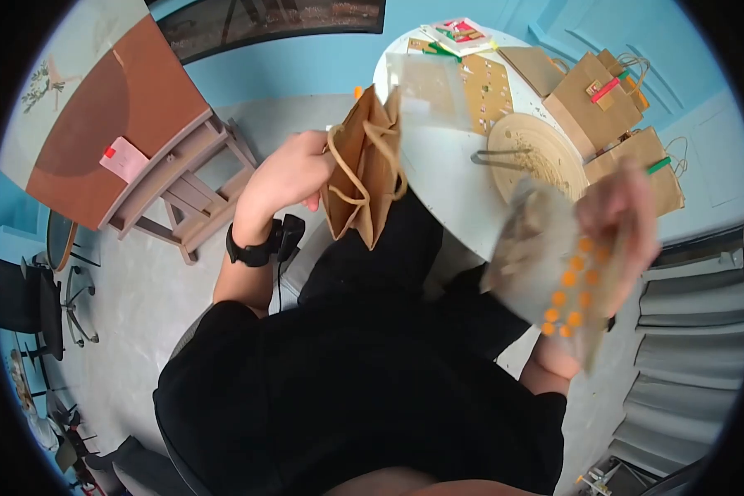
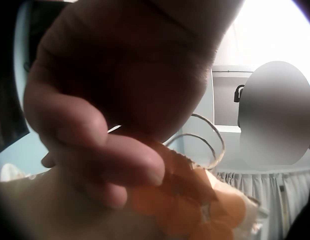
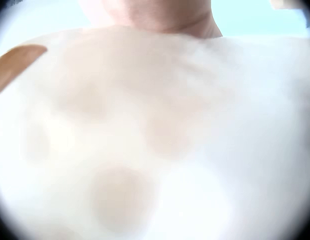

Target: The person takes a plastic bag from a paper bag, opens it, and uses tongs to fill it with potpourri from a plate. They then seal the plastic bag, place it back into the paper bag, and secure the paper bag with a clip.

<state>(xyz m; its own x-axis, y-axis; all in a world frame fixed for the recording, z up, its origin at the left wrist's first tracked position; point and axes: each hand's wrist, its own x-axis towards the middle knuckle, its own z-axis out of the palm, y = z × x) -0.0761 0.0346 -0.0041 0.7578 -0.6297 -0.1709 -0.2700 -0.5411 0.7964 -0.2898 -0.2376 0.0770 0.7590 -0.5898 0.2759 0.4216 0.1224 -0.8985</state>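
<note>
My left hand grips the side of a small brown paper bag, which stands open at the top with twisted rope handles. In the left wrist view, curled fingers lie against the paper, which shows orange round patches. My right hand, blurred by motion, holds a pale packet with orange dots beside the table edge. Pale pieces show dimly at the packet's left part. A washed-out pale surface with faint round spots fills most of the right wrist view.
On the round white table stands a beige bowl with shredded filler and metal tongs. Several brown gift bags stand at the right. A clear sleeve and a dotted brown sheet lie behind. A wooden table is at left.
</note>
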